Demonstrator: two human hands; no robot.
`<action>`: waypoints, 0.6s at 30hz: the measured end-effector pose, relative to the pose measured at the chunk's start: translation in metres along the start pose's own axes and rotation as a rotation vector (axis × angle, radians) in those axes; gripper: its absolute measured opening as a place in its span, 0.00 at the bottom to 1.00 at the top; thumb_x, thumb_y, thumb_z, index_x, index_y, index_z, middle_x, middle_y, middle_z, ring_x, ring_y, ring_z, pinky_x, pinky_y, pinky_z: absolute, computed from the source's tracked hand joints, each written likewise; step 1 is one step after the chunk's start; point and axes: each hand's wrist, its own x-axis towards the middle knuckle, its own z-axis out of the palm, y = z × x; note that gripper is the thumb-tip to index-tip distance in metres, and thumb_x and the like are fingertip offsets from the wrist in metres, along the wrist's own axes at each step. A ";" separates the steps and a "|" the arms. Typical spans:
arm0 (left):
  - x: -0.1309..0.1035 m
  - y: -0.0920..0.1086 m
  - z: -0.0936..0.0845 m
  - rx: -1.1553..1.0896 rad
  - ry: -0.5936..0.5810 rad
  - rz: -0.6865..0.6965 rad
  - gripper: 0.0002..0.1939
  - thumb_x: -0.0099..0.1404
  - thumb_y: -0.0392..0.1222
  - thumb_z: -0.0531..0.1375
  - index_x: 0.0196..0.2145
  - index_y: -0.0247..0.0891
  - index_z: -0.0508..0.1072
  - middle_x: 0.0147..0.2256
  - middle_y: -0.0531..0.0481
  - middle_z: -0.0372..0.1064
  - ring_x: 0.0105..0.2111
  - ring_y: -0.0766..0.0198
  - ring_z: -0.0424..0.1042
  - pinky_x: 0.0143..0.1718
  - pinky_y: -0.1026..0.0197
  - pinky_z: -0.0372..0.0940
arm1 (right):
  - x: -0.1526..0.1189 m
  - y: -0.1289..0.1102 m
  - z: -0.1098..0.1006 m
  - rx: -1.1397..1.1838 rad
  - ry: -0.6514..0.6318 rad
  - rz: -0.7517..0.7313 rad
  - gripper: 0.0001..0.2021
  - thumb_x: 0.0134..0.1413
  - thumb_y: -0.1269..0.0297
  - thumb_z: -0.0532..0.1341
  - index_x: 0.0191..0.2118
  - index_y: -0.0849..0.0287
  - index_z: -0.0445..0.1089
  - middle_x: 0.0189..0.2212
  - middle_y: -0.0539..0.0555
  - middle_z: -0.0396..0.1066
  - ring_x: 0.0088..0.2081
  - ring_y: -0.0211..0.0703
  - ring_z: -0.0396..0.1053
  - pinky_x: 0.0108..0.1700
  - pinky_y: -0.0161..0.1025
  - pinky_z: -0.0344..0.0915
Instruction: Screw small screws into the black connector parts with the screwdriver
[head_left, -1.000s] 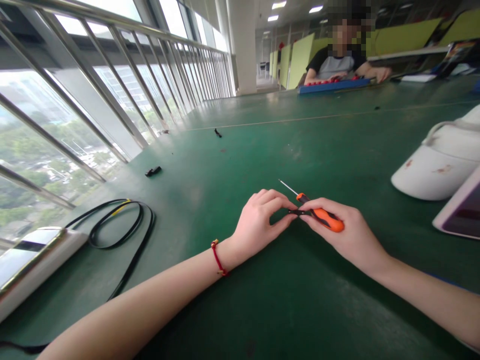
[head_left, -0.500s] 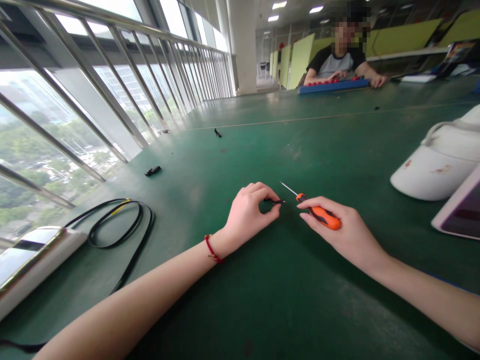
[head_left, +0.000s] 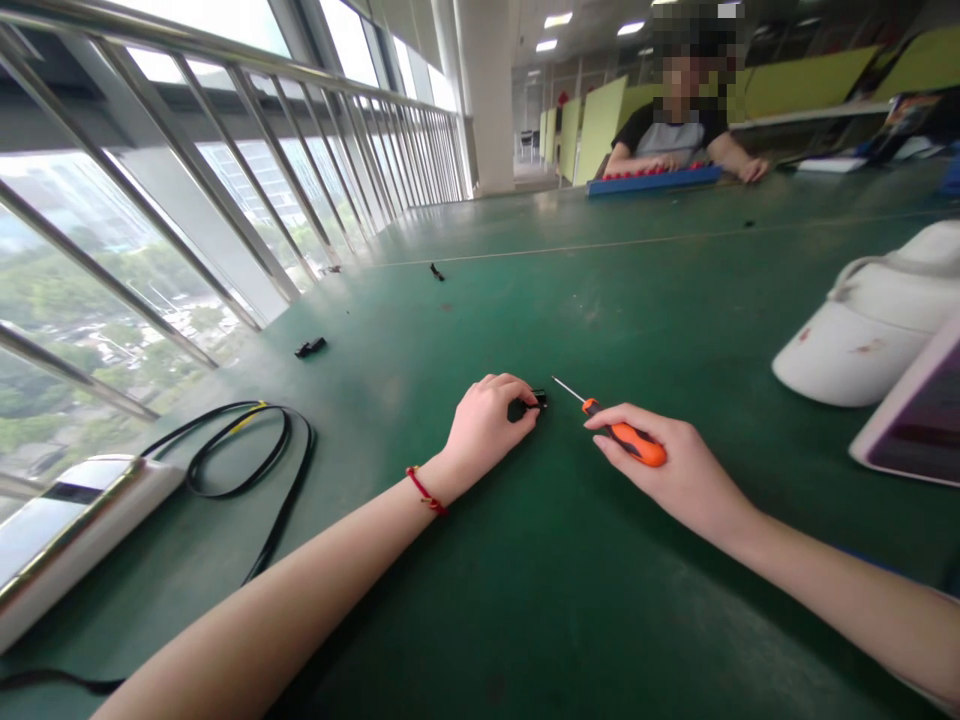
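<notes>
My left hand (head_left: 489, 422), with a red cord bracelet (head_left: 426, 490) at the wrist, pinches a small black part (head_left: 539, 399) between thumb and fingers, close over the green tabletop (head_left: 480, 610). Much of that part hides behind the fingers, and its exact kind is unclear. To the right, my right hand (head_left: 667, 460) grips a screwdriver (head_left: 634, 443) by its orange and black handle. The metal shaft points up and left, its tip a short way from the black part and not touching it.
A black flat cable (head_left: 289, 490) loops at left beside a white and gold device (head_left: 82, 530). Small black pieces (head_left: 310, 347) lie farther off. White jug (head_left: 862, 330) and tablet-like object (head_left: 915, 420) stand right. Across the table a person (head_left: 675, 140) sits behind a blue tray (head_left: 652, 181).
Both hands have shifted slightly left and a little lower in view, still holding the black part and the screwdriver. The black part shows a different side. Across the table, the blue tray sits farther left.
</notes>
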 end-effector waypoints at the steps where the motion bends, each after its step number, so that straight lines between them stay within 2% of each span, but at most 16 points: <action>1: 0.000 -0.001 -0.001 0.011 0.010 -0.013 0.04 0.59 0.38 0.58 0.31 0.39 0.73 0.39 0.50 0.73 0.41 0.59 0.70 0.45 0.56 0.64 | 0.000 -0.001 0.000 -0.007 0.002 -0.004 0.07 0.54 0.63 0.57 0.37 0.56 0.71 0.36 0.52 0.74 0.36 0.42 0.72 0.40 0.38 0.66; 5: 0.004 -0.014 -0.010 0.078 0.072 -0.088 0.05 0.59 0.39 0.57 0.31 0.40 0.74 0.38 0.50 0.73 0.40 0.58 0.70 0.44 0.57 0.64 | 0.001 -0.003 0.001 -0.028 -0.014 -0.012 0.08 0.53 0.64 0.57 0.37 0.56 0.71 0.36 0.52 0.75 0.35 0.42 0.72 0.38 0.39 0.66; 8: 0.006 -0.035 -0.028 0.150 0.154 -0.201 0.06 0.57 0.40 0.57 0.31 0.40 0.74 0.37 0.49 0.74 0.39 0.57 0.71 0.42 0.58 0.64 | 0.000 -0.004 0.001 -0.031 -0.023 -0.018 0.08 0.53 0.64 0.57 0.37 0.56 0.71 0.36 0.52 0.75 0.35 0.42 0.72 0.38 0.39 0.66; 12: -0.008 -0.073 -0.068 0.265 0.265 -0.435 0.07 0.57 0.42 0.58 0.31 0.39 0.75 0.36 0.49 0.73 0.37 0.58 0.70 0.36 0.61 0.62 | 0.000 -0.004 0.000 -0.033 -0.041 -0.010 0.08 0.53 0.64 0.57 0.37 0.57 0.71 0.36 0.52 0.75 0.35 0.42 0.72 0.38 0.39 0.65; 16: -0.039 -0.111 -0.115 0.433 0.352 -0.602 0.10 0.59 0.46 0.58 0.34 0.41 0.75 0.33 0.53 0.72 0.34 0.61 0.66 0.31 0.64 0.57 | 0.000 -0.005 0.000 -0.039 -0.066 0.005 0.08 0.53 0.63 0.57 0.38 0.57 0.71 0.37 0.52 0.74 0.35 0.42 0.71 0.38 0.39 0.65; 18: -0.055 -0.126 -0.133 0.479 0.350 -0.714 0.10 0.59 0.48 0.58 0.35 0.42 0.75 0.32 0.54 0.72 0.32 0.61 0.65 0.29 0.64 0.55 | 0.000 -0.005 0.000 -0.040 -0.069 0.000 0.08 0.54 0.64 0.57 0.38 0.56 0.71 0.37 0.52 0.74 0.35 0.42 0.71 0.39 0.39 0.65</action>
